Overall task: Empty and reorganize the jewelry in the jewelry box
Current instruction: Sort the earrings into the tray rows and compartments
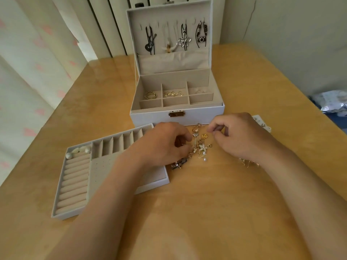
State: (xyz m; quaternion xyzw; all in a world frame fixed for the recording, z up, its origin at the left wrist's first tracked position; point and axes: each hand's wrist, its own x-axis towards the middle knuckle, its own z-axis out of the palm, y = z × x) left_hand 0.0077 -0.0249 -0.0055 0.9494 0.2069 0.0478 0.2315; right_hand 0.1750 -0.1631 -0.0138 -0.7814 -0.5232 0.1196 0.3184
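The box (154, 117) stands open at the back middle of the table (206, 194), lid (187, 62) upright, with four necklaces (185, 41) hanging inside the lid above a cloth pocket. In its rear compartments lie gold rings (150, 95), more gold rings (173, 94) in the middle and something pale (too faint to name) at the right. Just in front of the box's clasp (176, 113) lies a loose pile (201, 147) of earrings and charms on the bare wood. The left hand (161, 145) rests at the pile's left edge, fingers curled down into it; I cannot tell whether they grip anything. The right hand (238, 136) hovers at the pile's upper right, thumb and forefinger pinching a gold bit (208, 130). A few thin gold pieces (247, 163) show by the right wrist, and a white card (262, 124) with studs lies behind that hand. The tray (63, 215) sits to the left front, under the left forearm, with pale beads (78, 151) at its far corner. A curtain (28, 72) hangs at left.
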